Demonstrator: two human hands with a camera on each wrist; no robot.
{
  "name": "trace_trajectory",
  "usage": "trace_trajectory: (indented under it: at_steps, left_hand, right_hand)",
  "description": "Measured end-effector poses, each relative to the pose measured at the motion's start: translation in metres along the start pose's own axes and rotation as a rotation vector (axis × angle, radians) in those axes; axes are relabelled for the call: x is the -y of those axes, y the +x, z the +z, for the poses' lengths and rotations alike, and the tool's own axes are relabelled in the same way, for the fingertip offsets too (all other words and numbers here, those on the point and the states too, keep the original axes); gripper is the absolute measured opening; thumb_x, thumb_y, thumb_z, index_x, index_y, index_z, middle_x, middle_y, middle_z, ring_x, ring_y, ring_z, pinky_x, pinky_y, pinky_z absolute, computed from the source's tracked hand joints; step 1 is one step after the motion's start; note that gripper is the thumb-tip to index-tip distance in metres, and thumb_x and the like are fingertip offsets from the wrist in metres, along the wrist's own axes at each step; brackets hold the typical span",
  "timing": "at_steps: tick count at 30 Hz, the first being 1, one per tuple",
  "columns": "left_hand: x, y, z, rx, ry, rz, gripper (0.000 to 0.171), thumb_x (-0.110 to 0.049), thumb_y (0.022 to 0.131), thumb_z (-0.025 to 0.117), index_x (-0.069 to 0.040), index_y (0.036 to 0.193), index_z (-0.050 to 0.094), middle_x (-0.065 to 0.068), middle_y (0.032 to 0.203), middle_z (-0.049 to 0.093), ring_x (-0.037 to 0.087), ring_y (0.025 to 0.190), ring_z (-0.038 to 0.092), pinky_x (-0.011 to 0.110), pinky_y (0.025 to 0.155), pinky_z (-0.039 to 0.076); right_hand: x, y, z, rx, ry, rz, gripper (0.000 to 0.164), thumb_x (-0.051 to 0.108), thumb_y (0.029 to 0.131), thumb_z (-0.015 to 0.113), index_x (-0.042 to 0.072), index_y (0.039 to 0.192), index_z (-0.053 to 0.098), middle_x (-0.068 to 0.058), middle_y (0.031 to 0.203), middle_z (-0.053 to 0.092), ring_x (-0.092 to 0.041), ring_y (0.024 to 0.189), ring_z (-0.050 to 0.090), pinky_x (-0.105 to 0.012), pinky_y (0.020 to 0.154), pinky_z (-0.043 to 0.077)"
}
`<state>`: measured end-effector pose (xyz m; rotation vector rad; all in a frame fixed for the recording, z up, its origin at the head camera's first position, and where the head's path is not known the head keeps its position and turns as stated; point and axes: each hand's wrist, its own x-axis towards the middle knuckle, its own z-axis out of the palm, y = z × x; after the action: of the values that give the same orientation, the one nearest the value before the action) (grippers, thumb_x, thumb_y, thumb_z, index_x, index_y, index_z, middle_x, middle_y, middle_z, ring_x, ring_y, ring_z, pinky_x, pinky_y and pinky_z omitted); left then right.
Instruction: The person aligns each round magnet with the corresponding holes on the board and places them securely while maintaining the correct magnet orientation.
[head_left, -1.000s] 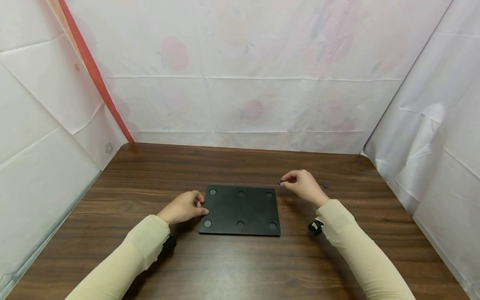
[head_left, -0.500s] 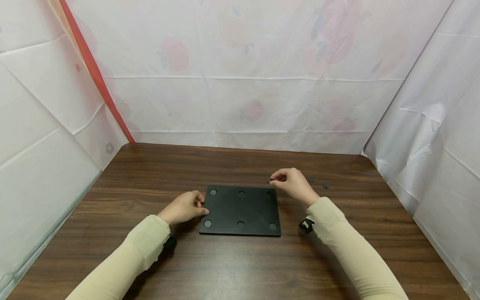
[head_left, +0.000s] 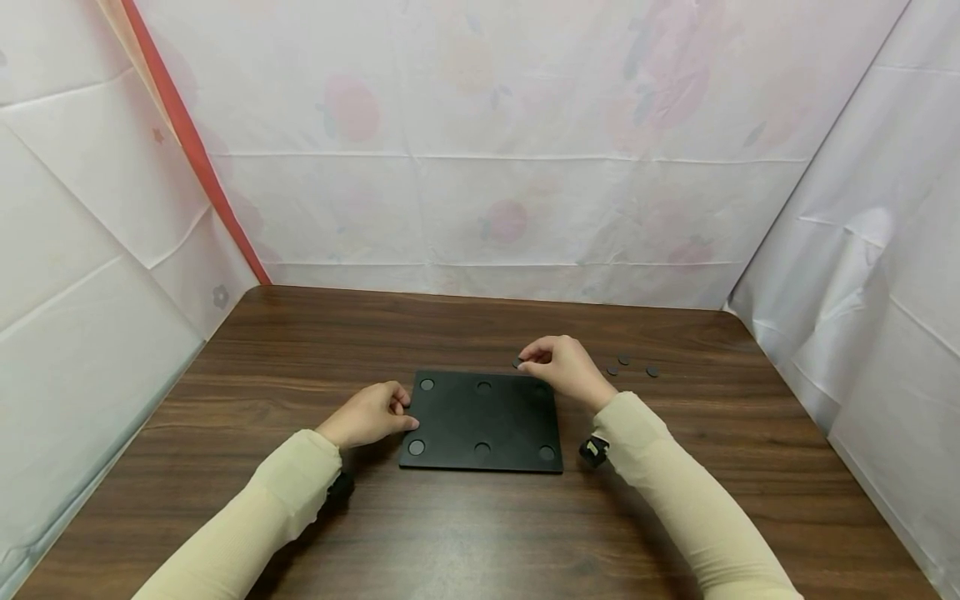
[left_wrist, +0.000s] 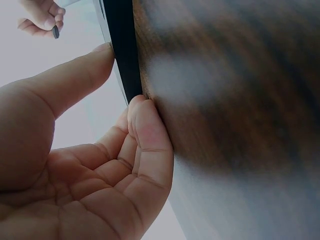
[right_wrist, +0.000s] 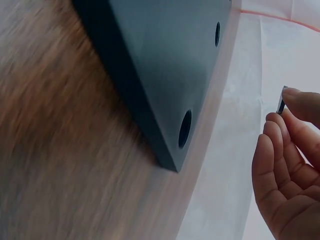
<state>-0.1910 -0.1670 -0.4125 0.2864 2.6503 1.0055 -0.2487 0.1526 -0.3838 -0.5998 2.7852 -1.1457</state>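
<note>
A flat black rectangular board lies on the table, with round recesses along its far and near edges. The two left recesses show lighter grey circles. My left hand holds the board's left edge, its thumb on the top face and curled fingers against the side. Between thumb and fingertips, my right hand pinches a small thin black disc, just beyond the board's far edge. In the right wrist view the disc is seen nearly edge-on. The right hand partly covers the board's far right corner.
To the right of the right hand, three small dark discs lie on the wooden table: a rear disc, a near disc and a right disc. A white printed curtain stands behind the table.
My right hand has moved left with the pinched disc, along the board's far edge. Discs it had covered on the table now show. The left hand and board stay put.
</note>
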Motion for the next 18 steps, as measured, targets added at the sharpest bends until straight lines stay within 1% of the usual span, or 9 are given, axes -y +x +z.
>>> trace_trajectory:
  at_steps: [7,14,18]
  left_hand:
    - [0.000,0.000,0.000,0.000,0.000,0.002,0.029,-0.017,0.086,0.075,-0.001,0.103,0.058,0.005,0.085,0.054,0.015,0.072,0.049,0.029,0.068,0.042]
    - [0.001,0.001,0.000,-0.001,0.004,0.005,0.029,-0.017,0.087,0.074,-0.001,0.104,0.058,0.004,0.085,0.055,0.015,0.072,0.050,0.029,0.068,0.042]
    - [0.001,0.002,0.000,0.000,0.003,0.008,0.029,-0.017,0.087,0.074,-0.001,0.105,0.058,0.005,0.085,0.055,0.014,0.073,0.050,0.029,0.068,0.042]
  right_hand:
    - [0.005,0.005,0.011,0.012,-0.015,-0.021,0.013,0.018,0.090,0.072,0.011,0.100,0.074,-0.003,0.093,0.070,-0.014,0.078,0.062,-0.030,0.071,0.052]
    - [0.007,0.009,0.019,0.038,0.009,-0.042,0.013,0.018,0.089,0.072,0.012,0.100,0.074,-0.002,0.094,0.070,-0.013,0.078,0.061,-0.029,0.071,0.051]
    - [0.008,0.012,0.025,0.052,0.022,-0.037,0.013,0.018,0.089,0.073,0.012,0.100,0.074,-0.002,0.094,0.070,-0.013,0.078,0.061,-0.029,0.071,0.052]
